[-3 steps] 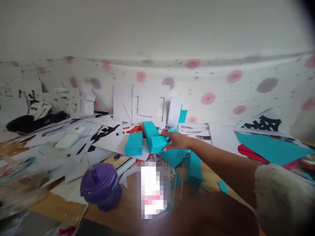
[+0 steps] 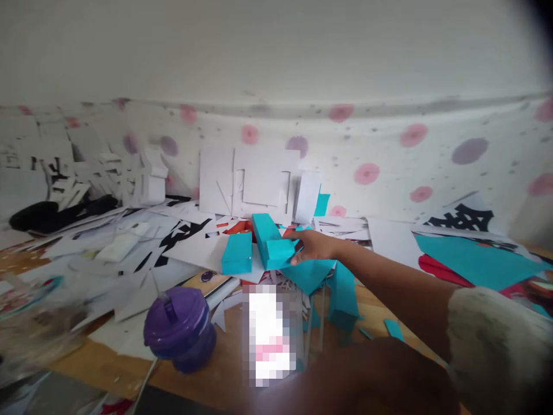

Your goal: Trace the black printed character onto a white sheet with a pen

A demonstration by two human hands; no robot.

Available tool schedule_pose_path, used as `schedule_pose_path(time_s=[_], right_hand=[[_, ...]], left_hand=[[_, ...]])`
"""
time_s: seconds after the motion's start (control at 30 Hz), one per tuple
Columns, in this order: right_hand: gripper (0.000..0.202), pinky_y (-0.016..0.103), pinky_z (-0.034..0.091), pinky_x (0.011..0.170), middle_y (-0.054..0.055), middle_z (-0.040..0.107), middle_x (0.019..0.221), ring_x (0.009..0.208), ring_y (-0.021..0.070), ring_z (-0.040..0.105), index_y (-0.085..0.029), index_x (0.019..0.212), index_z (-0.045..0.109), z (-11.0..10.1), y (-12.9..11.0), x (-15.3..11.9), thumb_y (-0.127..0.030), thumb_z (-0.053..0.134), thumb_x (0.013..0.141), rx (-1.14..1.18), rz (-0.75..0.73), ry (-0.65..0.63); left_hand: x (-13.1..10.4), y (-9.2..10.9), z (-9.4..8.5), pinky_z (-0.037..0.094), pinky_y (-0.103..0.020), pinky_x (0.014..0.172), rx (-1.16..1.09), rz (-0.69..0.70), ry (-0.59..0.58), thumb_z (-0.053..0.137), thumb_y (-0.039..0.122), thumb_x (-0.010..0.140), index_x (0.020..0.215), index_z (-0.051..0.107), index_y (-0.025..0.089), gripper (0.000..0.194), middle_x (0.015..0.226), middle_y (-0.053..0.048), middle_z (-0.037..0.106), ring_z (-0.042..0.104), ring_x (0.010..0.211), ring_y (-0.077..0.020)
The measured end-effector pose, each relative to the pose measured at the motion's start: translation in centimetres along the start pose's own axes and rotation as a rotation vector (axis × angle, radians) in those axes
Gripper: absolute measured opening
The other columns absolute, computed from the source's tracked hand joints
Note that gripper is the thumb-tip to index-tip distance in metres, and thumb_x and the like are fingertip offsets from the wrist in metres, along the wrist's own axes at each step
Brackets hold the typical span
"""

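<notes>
Turquoise L-shaped piece (image 2: pixel 270 242) is lying left of my right hand (image 2: pixel 314 245), long arm running away, fingers apparently pinching its foot.

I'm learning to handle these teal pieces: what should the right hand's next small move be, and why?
Probably settle the right hand firmly on the L-shaped teal piece before shifting it: the hand is at its right end, the grip is hard to judge, and a teal block sits close on the left, so a slip might knock it.
</notes>
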State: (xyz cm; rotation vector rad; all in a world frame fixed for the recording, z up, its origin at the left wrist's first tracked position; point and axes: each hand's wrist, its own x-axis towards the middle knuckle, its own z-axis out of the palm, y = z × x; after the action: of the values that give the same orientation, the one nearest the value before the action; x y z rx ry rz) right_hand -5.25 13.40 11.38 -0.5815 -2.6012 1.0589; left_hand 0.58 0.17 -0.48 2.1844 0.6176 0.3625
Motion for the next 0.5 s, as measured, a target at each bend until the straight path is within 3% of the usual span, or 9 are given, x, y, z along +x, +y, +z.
schedule_pose_path(time_s=[0.13, 0.3, 0.4, 0.5], right_hand=[[0.055, 0.035, 0.058, 0.071, 0.006, 0.075, 0.101, 0.085, 0.024, 0.071, -0.022, 0.114, 0.072, 0.3, 0.7, -0.3, -0.033, 0.085, 0.062, 0.184, -0.016, 0.016], [0.044, 0.04, 0.057, 0.082, 0.006, 0.074, 0.096, 0.09, 0.0251, 0.07, -0.018, 0.105, 0.074, 0.8, 1.2, -0.2, -0.032, 0.084, 0.065, 0.203, -0.021, 0.039], [0.044, 0.04, 0.056, 0.085, 0.007, 0.073, 0.102, 0.095, 0.0258, 0.069, -0.018, 0.105, 0.074, 0.9, 1.2, -0.2, -0.033, 0.084, 0.065, 0.22, -0.042, 0.036], [0.052, 0.04, 0.057, 0.084, 0.008, 0.07, 0.109, 0.099, 0.0269, 0.068, -0.019, 0.109, 0.071, 1.1, 1.5, -0.4, -0.037, 0.087, 0.062, 0.239, -0.045, 0.039]], left_hand=[[0.6, 0.1, 0.4, 0.049, -0.024, 0.061, 0.021, -0.037, -0.075, 0.073, 0.035, 0.078, 0.08, 0.076, 0.041, 0.008, 0.074, 0.005, 0.074, 0.071, 0.073, -0.0141], [0.8, 0.6, 0.4, 0.049, -0.026, 0.061, 0.059, -0.068, -0.115, 0.078, 0.033, 0.074, 0.074, 0.074, 0.037, 0.005, 0.076, 0.004, 0.074, 0.071, 0.078, -0.0155], [0.3, 1.1, 0.0, 0.053, -0.028, 0.072, 0.078, -0.073, -0.132, 0.073, 0.035, 0.082, 0.083, 0.072, 0.031, 0.005, 0.092, 0.0, 0.074, 0.069, 0.085, -0.0162], [-0.7, 1.9, -0.7, 0.055, -0.033, 0.082, 0.079, -0.058, -0.122, 0.06, 0.036, 0.094, 0.105, 0.068, 0.026, 0.016, 0.113, -0.006, 0.067, 0.065, 0.097, -0.0171]])
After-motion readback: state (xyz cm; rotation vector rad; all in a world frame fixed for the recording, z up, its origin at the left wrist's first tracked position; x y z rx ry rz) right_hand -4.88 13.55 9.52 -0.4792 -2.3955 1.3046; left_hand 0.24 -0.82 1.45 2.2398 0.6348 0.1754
